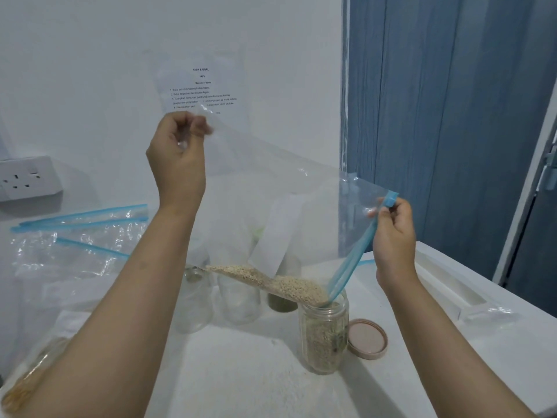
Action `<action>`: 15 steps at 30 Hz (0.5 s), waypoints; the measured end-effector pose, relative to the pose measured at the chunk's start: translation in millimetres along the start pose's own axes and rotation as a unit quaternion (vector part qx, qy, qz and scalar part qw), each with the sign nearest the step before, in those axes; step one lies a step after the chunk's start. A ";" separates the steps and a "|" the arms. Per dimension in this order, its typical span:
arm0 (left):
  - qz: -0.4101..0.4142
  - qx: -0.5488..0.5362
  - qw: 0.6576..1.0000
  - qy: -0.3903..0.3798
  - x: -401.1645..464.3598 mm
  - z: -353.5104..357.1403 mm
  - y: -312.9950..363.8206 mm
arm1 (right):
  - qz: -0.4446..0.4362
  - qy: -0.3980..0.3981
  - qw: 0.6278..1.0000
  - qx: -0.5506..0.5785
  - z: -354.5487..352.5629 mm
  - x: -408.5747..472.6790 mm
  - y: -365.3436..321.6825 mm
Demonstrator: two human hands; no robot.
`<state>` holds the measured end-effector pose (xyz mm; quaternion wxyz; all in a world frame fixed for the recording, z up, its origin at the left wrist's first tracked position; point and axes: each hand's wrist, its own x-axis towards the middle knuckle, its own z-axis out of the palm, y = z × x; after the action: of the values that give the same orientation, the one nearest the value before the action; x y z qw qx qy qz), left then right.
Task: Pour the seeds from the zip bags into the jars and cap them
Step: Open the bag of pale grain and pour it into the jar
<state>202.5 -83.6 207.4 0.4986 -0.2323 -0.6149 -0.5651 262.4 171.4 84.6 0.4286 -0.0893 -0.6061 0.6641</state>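
Overhead, left hand (177, 155) pinches zip bag (271, 188) corner; right hand (393, 233) pinches zipper end above jar (324, 336).

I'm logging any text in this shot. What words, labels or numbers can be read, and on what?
"TASK & GOAL": heading on the wall sheet.
Number below it: too blurred to be sure.
Numbered lines on the sheet: too small to read.
Bag, jar, lid: no text seen.

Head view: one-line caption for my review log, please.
Both hands, left hand and right hand, tilt a zip bag, pouring pale seeds into an open jar.
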 end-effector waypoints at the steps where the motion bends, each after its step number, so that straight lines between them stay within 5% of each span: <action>1: -0.003 -0.004 1.000 -0.011 0.0 -0.2 -0.3 | 0.001 0.000 1.000 0.001 -0.5 0.0 -0.4; 15: -0.032 -0.053 0.998 -0.028 5.5 2.0 5.5 | 0.016 -0.008 1.000 -0.004 -3.3 1.5 0.9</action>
<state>204.3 -81.9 215.0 0.4497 -0.2539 -0.6052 -0.6057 263.1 175.0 83.6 0.4128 -0.0952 -0.6109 0.6689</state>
